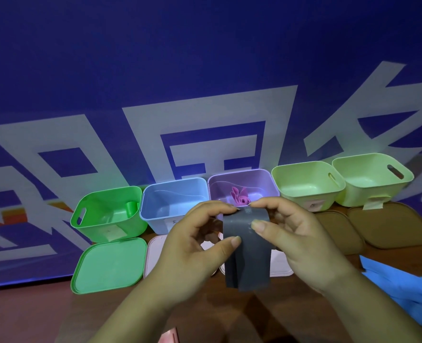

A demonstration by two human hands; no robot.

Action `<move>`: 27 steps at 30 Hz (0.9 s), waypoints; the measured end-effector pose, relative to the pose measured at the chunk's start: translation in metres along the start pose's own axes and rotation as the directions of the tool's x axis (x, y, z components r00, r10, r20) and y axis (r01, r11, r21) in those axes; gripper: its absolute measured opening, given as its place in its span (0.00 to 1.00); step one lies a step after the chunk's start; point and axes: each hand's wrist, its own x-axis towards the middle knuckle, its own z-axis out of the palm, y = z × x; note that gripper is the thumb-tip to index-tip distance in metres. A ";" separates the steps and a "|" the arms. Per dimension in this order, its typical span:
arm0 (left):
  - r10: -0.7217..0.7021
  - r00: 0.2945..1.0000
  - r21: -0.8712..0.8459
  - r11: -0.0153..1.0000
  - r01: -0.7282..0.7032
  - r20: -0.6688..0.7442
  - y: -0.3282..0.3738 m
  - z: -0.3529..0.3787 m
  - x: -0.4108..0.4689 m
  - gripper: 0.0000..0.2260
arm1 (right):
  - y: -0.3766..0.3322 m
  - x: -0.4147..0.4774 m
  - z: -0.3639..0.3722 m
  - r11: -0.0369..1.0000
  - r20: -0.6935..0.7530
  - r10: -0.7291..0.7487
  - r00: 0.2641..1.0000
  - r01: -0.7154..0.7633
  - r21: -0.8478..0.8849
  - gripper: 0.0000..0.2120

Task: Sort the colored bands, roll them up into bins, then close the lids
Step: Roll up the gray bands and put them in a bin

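A dark grey band [247,253] hangs folded between both hands above the table. My left hand [192,256] pinches its left edge and my right hand [296,243] pinches its top right. Behind them several open bins stand in a row: a green bin [88,219] with a rolled green band [131,209], a light blue bin [155,206], a purple bin [262,181] holding a rolled pink band [240,198], and two pale yellow-green bins [304,191] [368,184]. A blue band [408,293] lies at the right.
Lids lie flat in front of the bins: a green lid [108,264], pink lids [155,253] partly hidden by my hands, and two brown lids [338,229] [390,226]. A blue banner wall with white characters [205,120] rises right behind the bins. The wooden table [31,318] is underneath.
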 end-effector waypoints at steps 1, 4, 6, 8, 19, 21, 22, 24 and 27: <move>-0.006 1.000 -0.009 1.000 0.006 -0.007 0.000 0.001 0.000 0.18 | 0.000 0.000 -0.001 1.000 0.012 -0.002 1.000 0.002 -0.007 0.16; -0.023 1.000 -0.043 0.999 0.023 -0.014 0.001 0.006 0.000 0.18 | -0.002 -0.001 -0.007 0.999 0.039 -0.018 0.999 0.019 -0.037 0.18; -0.038 0.999 -0.058 0.998 0.038 -0.010 0.002 0.010 0.001 0.17 | -0.004 -0.002 -0.012 0.999 0.061 -0.037 0.997 0.038 -0.029 0.17; -0.045 0.999 -0.060 0.997 0.045 -0.011 0.003 0.015 0.001 0.17 | -0.006 -0.004 -0.018 0.998 0.070 -0.056 0.996 0.057 -0.018 0.18; -0.141 0.988 -0.155 0.979 0.130 -0.061 0.013 0.050 0.005 0.16 | -0.008 -0.014 -0.051 0.962 0.102 -0.163 0.981 0.181 -0.206 0.22; -0.152 0.986 -0.119 0.982 0.144 -0.063 0.017 0.058 0.006 0.16 | -0.008 -0.016 -0.058 0.953 0.090 -0.175 0.980 0.192 -0.235 0.21; -0.152 0.987 -0.096 0.985 0.146 -0.061 0.019 0.062 0.005 0.18 | -0.008 -0.016 -0.061 0.951 0.088 -0.179 0.980 0.196 -0.240 0.21; -0.143 0.989 -0.053 0.989 0.141 -0.043 0.021 0.069 0.005 0.21 | -0.008 -0.017 -0.067 0.950 0.089 -0.189 0.978 0.205 -0.235 0.20; -0.150 0.989 -0.049 0.987 0.150 -0.004 0.020 0.080 0.005 0.22 | -0.006 -0.018 -0.078 0.969 0.082 -0.183 0.980 0.194 -0.155 0.19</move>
